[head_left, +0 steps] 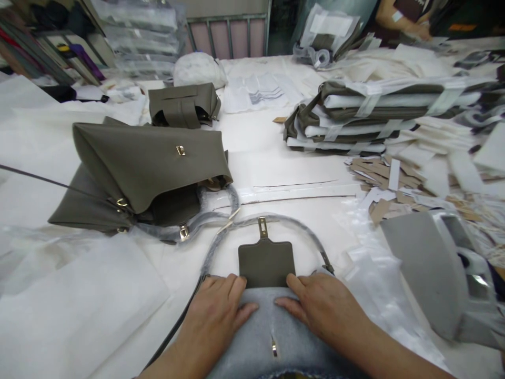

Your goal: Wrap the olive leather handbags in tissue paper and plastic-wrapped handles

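Observation:
Directly in front of me lies a handbag covered by a grey-blue sheet (262, 329), with a small gold clasp (274, 347) showing through a slit in it. Its olive flap tab (266, 263) points away from me and ends in a gold buckle plate (262, 226). A handle (303, 223) wrapped in clear plastic arches beyond the flap. Both hands grip the far edge, one on each side of the tab. My left hand (216, 310) has its fingers curled over the edge and its thumb on the sheet. My right hand (323, 302) mirrors it.
Two olive handbags (153, 152) (185, 102) lie to the left and behind. Wrapped bags (366, 113) are stacked at back right, near cardboard scraps (382, 173). A grey tape dispenser (430, 273) stands at right. Another person's arm (398, 21) shows far right.

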A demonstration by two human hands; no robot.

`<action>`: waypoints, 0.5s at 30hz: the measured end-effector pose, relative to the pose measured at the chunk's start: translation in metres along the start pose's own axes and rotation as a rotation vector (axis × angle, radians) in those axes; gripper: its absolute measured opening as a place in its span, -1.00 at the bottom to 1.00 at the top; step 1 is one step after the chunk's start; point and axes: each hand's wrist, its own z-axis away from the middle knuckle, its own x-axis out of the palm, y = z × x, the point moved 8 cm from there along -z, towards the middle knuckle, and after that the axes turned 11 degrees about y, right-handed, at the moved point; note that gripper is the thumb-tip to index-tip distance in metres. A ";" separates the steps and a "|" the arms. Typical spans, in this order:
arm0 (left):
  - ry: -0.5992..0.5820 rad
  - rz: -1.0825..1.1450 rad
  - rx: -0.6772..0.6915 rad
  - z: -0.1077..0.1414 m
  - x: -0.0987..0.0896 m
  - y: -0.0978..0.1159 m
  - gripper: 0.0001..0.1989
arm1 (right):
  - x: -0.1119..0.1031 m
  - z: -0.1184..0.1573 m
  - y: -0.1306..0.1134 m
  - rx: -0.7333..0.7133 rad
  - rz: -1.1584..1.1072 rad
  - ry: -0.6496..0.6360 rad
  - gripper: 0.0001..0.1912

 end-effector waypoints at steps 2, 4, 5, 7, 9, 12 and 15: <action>0.058 0.029 0.064 0.001 -0.007 0.012 -0.77 | 0.001 0.001 0.000 -0.003 0.009 -0.010 -0.64; 0.092 0.103 0.173 0.007 -0.013 0.028 -0.76 | 0.003 0.003 -0.001 -0.009 0.003 -0.028 -0.63; 0.096 0.147 0.218 0.011 -0.016 0.034 -0.75 | 0.004 0.004 0.000 -0.010 0.000 -0.036 -0.62; 0.062 0.219 0.245 0.020 -0.020 0.041 -0.73 | 0.005 0.005 0.001 -0.010 0.006 -0.050 -0.58; -0.022 0.253 0.213 0.028 -0.020 0.041 -0.55 | 0.004 0.005 0.001 -0.013 0.025 -0.064 -0.55; -0.140 0.273 0.215 0.041 -0.017 0.042 -0.24 | 0.003 0.006 0.001 -0.020 0.037 -0.099 -0.52; -0.130 0.243 0.238 0.049 -0.013 0.042 -0.24 | 0.003 0.007 0.000 -0.023 0.038 -0.100 -0.50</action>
